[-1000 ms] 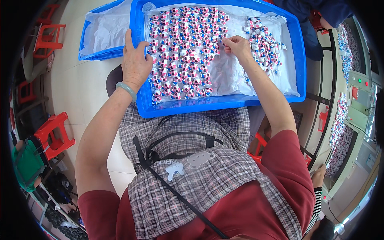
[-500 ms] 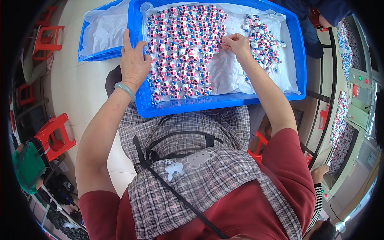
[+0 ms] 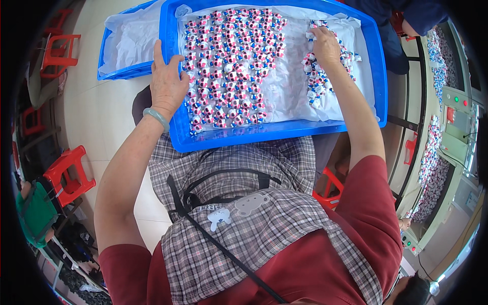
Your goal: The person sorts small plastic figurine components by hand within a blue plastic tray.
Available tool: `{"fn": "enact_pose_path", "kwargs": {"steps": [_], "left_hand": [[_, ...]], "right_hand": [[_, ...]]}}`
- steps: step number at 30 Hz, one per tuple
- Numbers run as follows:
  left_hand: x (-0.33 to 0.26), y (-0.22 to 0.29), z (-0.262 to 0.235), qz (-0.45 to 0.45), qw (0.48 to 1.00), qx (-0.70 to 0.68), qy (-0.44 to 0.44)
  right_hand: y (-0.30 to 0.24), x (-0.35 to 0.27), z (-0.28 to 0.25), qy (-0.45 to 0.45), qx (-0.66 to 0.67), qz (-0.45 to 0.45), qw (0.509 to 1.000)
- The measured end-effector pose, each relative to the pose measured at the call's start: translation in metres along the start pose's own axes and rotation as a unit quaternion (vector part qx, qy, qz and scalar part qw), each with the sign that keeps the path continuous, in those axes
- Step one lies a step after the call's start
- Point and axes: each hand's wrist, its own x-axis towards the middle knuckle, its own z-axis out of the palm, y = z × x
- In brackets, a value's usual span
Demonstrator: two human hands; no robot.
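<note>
A blue plastic tray (image 3: pixel 277 133) lined with white sheet rests on my lap. Its left half holds several neat rows of small pink, white and blue figurines (image 3: pixel 229 66). A loose heap of the same figurines (image 3: pixel 317 84) lies in the right half. My left hand (image 3: pixel 166 84) lies flat over the tray's left rim, fingers spread, next to the rows. My right hand (image 3: pixel 325 46) is down on the top of the loose heap, fingers curled among the pieces; whether it grips one is hidden.
A second blue tray (image 3: pixel 122 48) lined with white sheet sits to the left behind the first. Red stools (image 3: pixel 68 173) stand on the pale floor at left. A long workbench with more figurines and a machine with buttons (image 3: pixel 457 127) runs along the right.
My right hand has moved from the gap beside the rows rightward and up onto the loose heap. The tray sits slightly further right in view. My left hand stays on the rim.
</note>
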Motion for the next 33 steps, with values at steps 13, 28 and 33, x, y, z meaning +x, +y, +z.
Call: {"fn": "enact_pose_path", "kwargs": {"steps": [13,28,33], "left_hand": [[-0.002,-0.003,0.001,0.004,1.0,0.012,-0.003],[-0.003,-0.004,0.002,0.007,1.0,0.018,0.002],[-0.001,-0.002,0.003,0.01,1.0,0.013,-0.003]], "right_hand": [[-0.021,-0.009,-0.003,-0.096,0.072,-0.051,0.991],[-0.058,-0.069,-0.027,-0.066,0.048,-0.216,0.973],[-0.092,-0.09,-0.03,-0.095,0.155,-0.153,0.971]]}}
